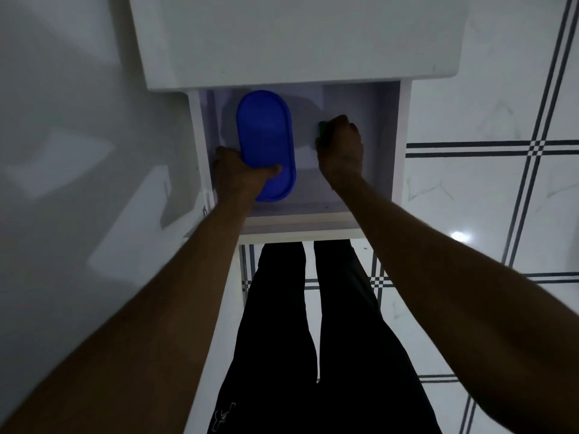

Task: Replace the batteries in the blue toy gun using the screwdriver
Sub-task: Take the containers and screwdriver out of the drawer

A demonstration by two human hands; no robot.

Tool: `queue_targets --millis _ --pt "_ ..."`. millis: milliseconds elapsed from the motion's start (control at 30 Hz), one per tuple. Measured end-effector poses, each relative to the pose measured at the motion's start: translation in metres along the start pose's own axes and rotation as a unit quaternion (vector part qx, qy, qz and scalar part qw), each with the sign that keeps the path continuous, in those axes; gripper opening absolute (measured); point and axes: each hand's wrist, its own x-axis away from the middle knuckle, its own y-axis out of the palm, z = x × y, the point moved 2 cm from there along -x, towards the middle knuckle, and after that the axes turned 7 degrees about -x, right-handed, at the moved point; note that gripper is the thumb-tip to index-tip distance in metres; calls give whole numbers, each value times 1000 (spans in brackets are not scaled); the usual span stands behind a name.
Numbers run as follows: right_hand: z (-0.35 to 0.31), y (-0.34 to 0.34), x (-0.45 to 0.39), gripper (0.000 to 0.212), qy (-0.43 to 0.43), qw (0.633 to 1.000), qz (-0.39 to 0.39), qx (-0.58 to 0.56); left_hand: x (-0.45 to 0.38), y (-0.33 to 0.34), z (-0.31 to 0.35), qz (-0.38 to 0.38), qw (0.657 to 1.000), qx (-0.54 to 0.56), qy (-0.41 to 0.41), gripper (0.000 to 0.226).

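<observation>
A: Left hand (pixel 242 170) first. It grips the near end of a blue oval container (pixel 265 144), thumb curled over the lid edge, fingers wrapped under the left side.

B: Where's the container?

A: Inside an open white drawer (pixel 300 225), left half, long axis running away from the person. Lid on.

B: Right hand?

A: Right hand (pixel 340 148) is in the same drawer, right of the container, apart from it. Fingers curled into a fist round something green (pixel 321 128); only a small bit sticks out at the far side of the knuckles.

B: Screwdriver?

A: Cannot tell. Too little showing, and it's dim.

B: Toy gun, batteries?

A: Not visible in this view. If they're in the container, the lid hides it.

B: Anything else?

A: White cabinet top (pixel 297 39) overhangs the drawer's far part. Person stands at the drawer front, black trousers (pixel 300 339) below it. White floor tiles with dark double lines (pixel 488 148) on the right.
</observation>
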Motion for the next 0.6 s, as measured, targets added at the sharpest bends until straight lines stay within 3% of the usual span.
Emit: queue_targets --millis 100,167,333,500,600 --pt "-8 -23 23 29 39 986 -21 -161 10 -7 8 -15 999 -33 32 42" --pt "-16 -42 50 26 50 961 -25 -270 20 -13 11 -24 998 -34 49 34" --pt "-12 -78 128 11 108 923 -95 -356 55 -44 9 -31 995 89 22 49" --pt "24 -66 187 17 229 891 -219 -326 97 -77 -11 -40 991 126 16 58" --pt "42 -52 197 29 283 865 -206 -360 117 -87 -25 -55 989 136 15 61"
